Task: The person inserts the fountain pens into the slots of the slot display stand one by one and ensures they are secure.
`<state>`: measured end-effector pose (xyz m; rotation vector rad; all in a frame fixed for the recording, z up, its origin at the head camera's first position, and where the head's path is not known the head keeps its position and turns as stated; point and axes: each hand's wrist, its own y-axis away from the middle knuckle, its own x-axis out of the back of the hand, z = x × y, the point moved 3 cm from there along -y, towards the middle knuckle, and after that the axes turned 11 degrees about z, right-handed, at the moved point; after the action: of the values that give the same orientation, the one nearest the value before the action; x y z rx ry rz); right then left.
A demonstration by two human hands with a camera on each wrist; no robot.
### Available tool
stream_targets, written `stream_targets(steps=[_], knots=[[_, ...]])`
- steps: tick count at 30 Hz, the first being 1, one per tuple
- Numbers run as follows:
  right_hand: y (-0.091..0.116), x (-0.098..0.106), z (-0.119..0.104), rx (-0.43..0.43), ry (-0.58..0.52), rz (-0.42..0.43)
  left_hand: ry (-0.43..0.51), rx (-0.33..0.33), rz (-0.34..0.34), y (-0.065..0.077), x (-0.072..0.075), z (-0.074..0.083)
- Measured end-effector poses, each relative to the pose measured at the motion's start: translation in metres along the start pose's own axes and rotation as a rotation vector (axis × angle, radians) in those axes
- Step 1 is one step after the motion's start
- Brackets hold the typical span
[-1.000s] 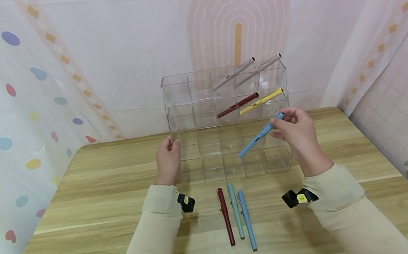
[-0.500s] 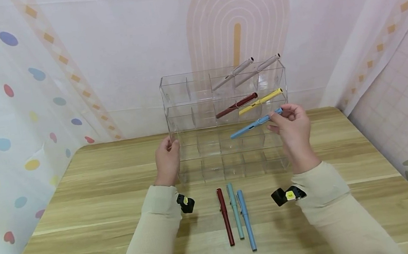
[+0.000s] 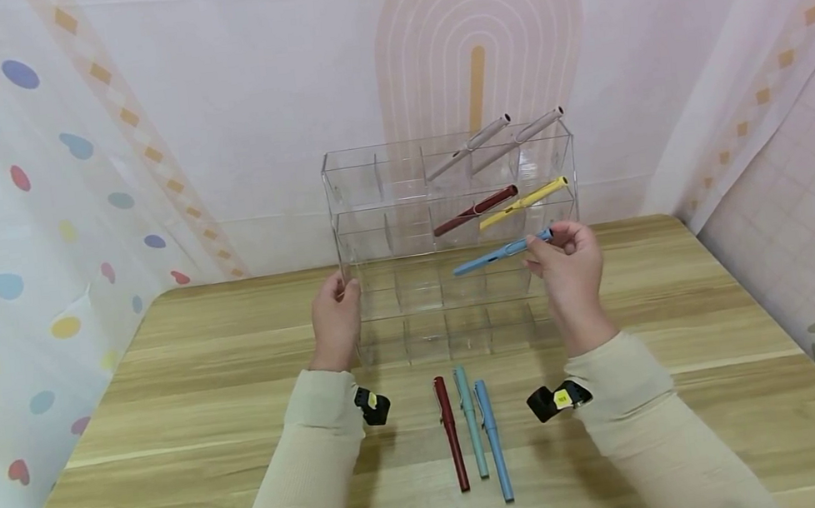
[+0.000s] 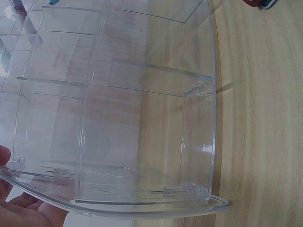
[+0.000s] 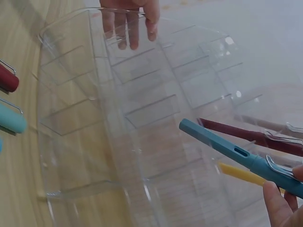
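Observation:
My right hand [image 3: 572, 277] pinches a blue pen [image 3: 501, 253] by its clip end, also in the right wrist view as a blue pen [image 5: 232, 153]. The pen slants across the front of the third tier of a clear acrylic rack [image 3: 418, 284]. With fingers and thumb, my left hand [image 3: 335, 317] grips the rack's left side panel; the left wrist view shows that hand [image 4: 28, 210] at the panel's edge. Two pale pens [image 3: 471, 146] lie in the top tier. A dark red pen [image 3: 474, 211] and a yellow pen [image 3: 522, 203] rest in the second tier.
In front of the rack, a red pen [image 3: 451, 433], a mint green pen [image 3: 471, 423] and another blue pen [image 3: 494, 441] lie side by side on the wooden table [image 3: 205, 394]. A patterned curtain [image 3: 271, 119] hangs right behind the rack.
My right hand has moved left with the blue pen, which first rose and tilted flatter before the third tier. The left hand keeps its grip on the rack.

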<state>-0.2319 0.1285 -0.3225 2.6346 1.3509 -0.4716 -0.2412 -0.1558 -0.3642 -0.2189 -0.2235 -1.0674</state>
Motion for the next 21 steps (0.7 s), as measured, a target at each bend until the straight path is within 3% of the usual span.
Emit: stream_targets(steps=[21], knots=[[0.013, -0.007, 0.021, -0.042, 0.037, -0.036, 0.014, 0.003, -0.001, 0.002, -0.002, 0.002]])
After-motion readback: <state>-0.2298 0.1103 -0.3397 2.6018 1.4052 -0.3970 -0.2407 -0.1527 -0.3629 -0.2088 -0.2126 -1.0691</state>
